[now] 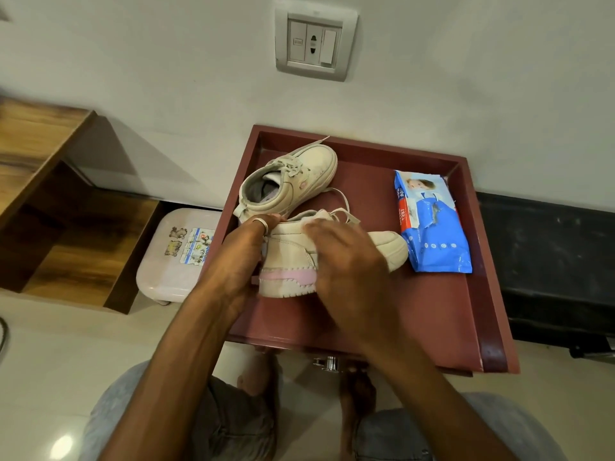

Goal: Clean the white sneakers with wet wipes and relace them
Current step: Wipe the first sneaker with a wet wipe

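past a pale stool (166, 261), the left hand (239, 261) gripped the heel of the near sneaker (289, 257) on the desk (366, 311) while the right hand (349, 261) clutched a wipe (311, 224) against its side. hard rubbing could twist the shoe loose or snag its trailing laces (342, 197); the far sneaker (299, 174) behind and wipes pack (432, 224) rightward crowded it.

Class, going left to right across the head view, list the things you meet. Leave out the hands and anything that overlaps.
wooden shelf → pale plastic stool → near sneaker → blue wet wipes pack
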The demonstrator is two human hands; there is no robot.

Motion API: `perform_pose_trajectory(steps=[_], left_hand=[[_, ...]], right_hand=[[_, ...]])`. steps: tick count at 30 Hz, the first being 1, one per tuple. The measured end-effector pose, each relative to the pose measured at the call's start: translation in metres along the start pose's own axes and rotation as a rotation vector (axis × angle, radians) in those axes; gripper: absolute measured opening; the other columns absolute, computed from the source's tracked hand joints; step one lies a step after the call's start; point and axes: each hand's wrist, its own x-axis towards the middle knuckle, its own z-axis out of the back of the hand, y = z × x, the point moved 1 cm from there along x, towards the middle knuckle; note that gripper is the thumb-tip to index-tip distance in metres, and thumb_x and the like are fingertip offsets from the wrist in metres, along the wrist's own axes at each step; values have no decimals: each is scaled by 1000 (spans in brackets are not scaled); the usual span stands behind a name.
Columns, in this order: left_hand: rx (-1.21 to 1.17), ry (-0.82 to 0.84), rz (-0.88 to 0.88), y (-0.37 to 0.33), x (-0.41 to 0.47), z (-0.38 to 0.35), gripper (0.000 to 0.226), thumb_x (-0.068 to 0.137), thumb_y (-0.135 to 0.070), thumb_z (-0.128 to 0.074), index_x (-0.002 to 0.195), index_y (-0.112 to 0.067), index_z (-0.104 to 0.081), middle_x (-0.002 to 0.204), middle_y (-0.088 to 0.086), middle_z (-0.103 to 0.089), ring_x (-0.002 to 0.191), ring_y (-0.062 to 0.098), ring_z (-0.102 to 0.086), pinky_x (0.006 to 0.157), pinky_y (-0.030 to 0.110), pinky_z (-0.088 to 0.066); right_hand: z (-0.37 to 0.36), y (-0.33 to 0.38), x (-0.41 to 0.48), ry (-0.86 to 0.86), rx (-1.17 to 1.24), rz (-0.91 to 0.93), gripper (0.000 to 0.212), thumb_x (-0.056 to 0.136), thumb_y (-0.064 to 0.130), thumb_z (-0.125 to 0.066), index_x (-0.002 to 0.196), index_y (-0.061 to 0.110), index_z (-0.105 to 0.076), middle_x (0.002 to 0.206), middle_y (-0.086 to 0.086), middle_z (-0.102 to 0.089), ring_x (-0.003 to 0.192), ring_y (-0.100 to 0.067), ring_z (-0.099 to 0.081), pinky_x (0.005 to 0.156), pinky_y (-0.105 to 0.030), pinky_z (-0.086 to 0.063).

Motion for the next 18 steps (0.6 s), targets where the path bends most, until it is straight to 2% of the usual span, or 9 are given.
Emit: perform_pose_trajectory(steps=[2, 4, 6, 10, 11, 13, 14, 15, 18], left_hand=[[15, -17, -7, 0, 0, 1, 25, 94, -42, -57, 85, -34, -79, 69, -11, -73, 77, 17, -69, 84, 48, -58], [23, -31, -14, 0, -1, 0, 24, 94, -42, -57, 90, -32, -79, 69, -10, -72, 75, 16, -70, 91, 54, -56], [8, -40, -8, 0, -1, -1, 25, 97, -41, -55, 95, -29, -76, 64, -11, -71, 66, 12, -70, 93, 53, -56], [27, -44, -11, 1, 1, 0, 25, 96, -41, -55, 95, -30, -77, 62, -14, -68, 69, 14, -65, 97, 56, -53], [32, -45, -17, 1, 2, 0, 25, 95, -41, -56, 92, -31, -78, 64, -14, -70, 69, 13, -67, 96, 55, -54], [40, -45, -13, 1, 3, 0, 25, 95, -41, -56, 91, -31, -78, 67, -12, -72, 68, 12, -70, 95, 55, -55], [43, -42, -16, 2, 3, 0, 24, 94, -42, -56, 93, -32, -78, 68, -12, -72, 72, 14, -71, 97, 57, -55], [49, -39, -24, 2, 4, 0, 24, 94, -43, -57, 96, -33, -79, 70, -12, -72, 79, 18, -71, 97, 59, -54], [45, -43, -47, 2, 5, 1, 23, 92, -43, -58, 99, -37, -79, 96, -6, -77, 101, 26, -71, 96, 60, -55]], right_hand=[[3, -6, 2, -69, -13, -153, 41, 78, -11, -62, 115, 4, -69, 110, -9, -69, 100, -25, -63, 87, -33, -51], [-1, 9, -7, -8, -80, -40, 40, 79, -10, -60, 116, 2, -68, 111, -11, -68, 102, -27, -61, 91, -30, -49], [-5, 12, -11, 28, -80, 102, 38, 81, -8, -59, 117, 2, -67, 112, -11, -68, 103, -26, -61, 92, -30, -49], [0, -9, 5, -66, 1, -158, 37, 82, -8, -62, 116, 3, -68, 110, -9, -70, 99, -25, -64, 86, -33, -53], [0, -4, 4, -47, 3, -130, 37, 81, -9, -62, 116, 2, -68, 111, -10, -70, 101, -26, -64, 90, -33, -52], [-3, 6, -2, 8, 6, 48, 38, 80, -10, -60, 116, 1, -67, 112, -12, -69, 105, -27, -62, 96, -33, -49], [-2, 4, -3, 16, 21, 92, 38, 81, -10, -59, 116, 2, -68, 113, -11, -69, 105, -26, -62, 96, -34, -49], [0, -3, 0, 11, 33, 57, 38, 81, -10, -59, 115, 3, -68, 112, -10, -69, 103, -25, -63, 94, -35, -51], [6, -17, 6, -75, 27, -174, 37, 81, -10, -61, 113, 5, -70, 108, -8, -72, 96, -25, -65, 83, -35, -55]])
